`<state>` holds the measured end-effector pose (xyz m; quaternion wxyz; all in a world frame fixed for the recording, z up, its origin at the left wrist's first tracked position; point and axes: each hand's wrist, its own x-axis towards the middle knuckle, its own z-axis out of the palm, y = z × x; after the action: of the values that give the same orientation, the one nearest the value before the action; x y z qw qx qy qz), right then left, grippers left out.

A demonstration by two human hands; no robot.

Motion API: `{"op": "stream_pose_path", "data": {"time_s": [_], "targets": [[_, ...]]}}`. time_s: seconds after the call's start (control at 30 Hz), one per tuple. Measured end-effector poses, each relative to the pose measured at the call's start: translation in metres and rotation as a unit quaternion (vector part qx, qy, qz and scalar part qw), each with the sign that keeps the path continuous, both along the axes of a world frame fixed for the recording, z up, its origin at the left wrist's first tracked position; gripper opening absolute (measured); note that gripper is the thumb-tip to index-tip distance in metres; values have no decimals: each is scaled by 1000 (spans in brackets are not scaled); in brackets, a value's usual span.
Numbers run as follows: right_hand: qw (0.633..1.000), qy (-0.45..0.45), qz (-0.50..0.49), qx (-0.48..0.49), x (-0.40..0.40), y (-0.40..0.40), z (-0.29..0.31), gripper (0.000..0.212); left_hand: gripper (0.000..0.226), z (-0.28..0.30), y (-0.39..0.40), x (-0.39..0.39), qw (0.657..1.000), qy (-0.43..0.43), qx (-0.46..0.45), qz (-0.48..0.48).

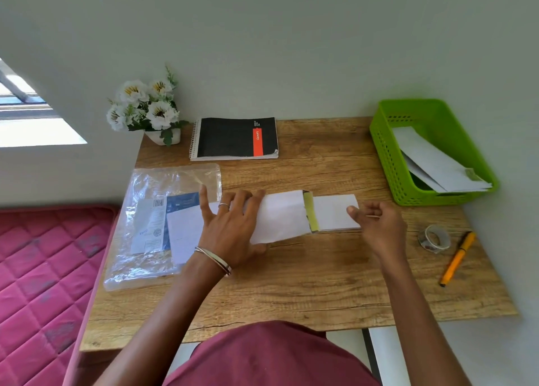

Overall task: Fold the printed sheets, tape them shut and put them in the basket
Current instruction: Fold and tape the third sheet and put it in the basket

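The folded sheet point(280, 216) lies in the middle of the wooden surface point(291, 283), and everything else is best placed from it. It is already folded into a long narrow packet, with one flap overlapping the other, and a yellow-green strip of tape point(311, 215) runs across the seam. So folding looks finished for this one and the taping appears done or nearly so.

The left hand point(230, 228) lies flat on the left part of the folded sheet, fingers spread and straight, pressing it down. The right hand point(376, 219) sits at the right end of the folded sheet with its fingers loosely curled; the fingertips seem to touch the edge of the paper, but I cannot tell whether they pinch it.

To the far right of the folded sheet, at the back corner of the surface, stands the green basket point(388, 158), which already holds at least two folded white packets point(437, 164), one showing the same coloured tape. Part of the task is therefore done.

Just to the left of the folded sheet, partly under the left hand, a further white sheet point(183, 231) lies on a clear plastic sleeve point(145, 216), so more folding likely remains. The tape roll point(433, 237) and an orange pen point(457, 258) rest to the right of the folded sheet, near the right hand. What seems left for this packet is the move into the basket.
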<state>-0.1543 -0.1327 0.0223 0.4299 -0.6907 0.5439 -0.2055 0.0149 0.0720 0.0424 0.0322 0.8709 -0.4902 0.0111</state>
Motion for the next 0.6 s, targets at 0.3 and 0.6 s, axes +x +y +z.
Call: {"op": "stream_pose_path", "data": {"time_s": [0.3,0.6], "targets": [[950,302,18,-74,24,0,-22,86,99,-12,0,2,998,35,2,46],[986,151,-54,51,24,-19,-30,36,98,-20,7,3,996,52,-27,61]]}}
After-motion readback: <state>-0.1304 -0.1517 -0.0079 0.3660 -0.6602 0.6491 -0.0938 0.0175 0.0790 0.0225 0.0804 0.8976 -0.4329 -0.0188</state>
